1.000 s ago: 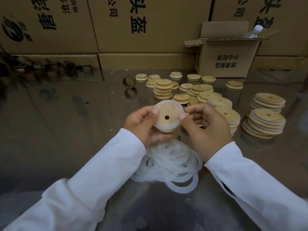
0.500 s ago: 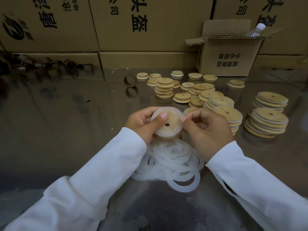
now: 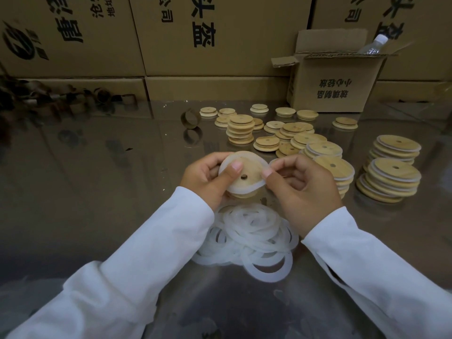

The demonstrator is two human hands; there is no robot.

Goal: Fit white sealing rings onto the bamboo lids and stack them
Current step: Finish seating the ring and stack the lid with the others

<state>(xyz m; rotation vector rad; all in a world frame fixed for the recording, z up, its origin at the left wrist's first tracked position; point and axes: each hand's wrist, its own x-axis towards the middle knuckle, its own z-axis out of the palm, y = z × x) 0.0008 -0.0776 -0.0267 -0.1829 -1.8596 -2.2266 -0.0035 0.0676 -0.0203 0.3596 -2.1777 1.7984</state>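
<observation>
A round bamboo lid (image 3: 247, 171) with a small centre hole is held tilted above the table, a white sealing ring (image 3: 256, 187) partly stretched around its rim. My left hand (image 3: 208, 178) grips the lid from the left, thumb pressed on its face. My right hand (image 3: 303, 182) pinches the ring at the lid's right edge. A heap of loose white rings (image 3: 254, 233) lies just below my hands. Stacks of ringed lids (image 3: 391, 177) stand at the right, and bare lids (image 3: 241, 129) lie behind.
The glossy table (image 3: 97, 192) is backed by large cardboard cartons (image 3: 220, 45). A smaller open box (image 3: 335, 89) holding a plastic bottle (image 3: 374, 45) stands at the back right. Brown cardboard rolls (image 3: 190, 118) lie at the back left and centre.
The lid has tilted and turned in my hands. My left thumb slid onto its face, and the ring has been worked further around the rim by my right fingers.
</observation>
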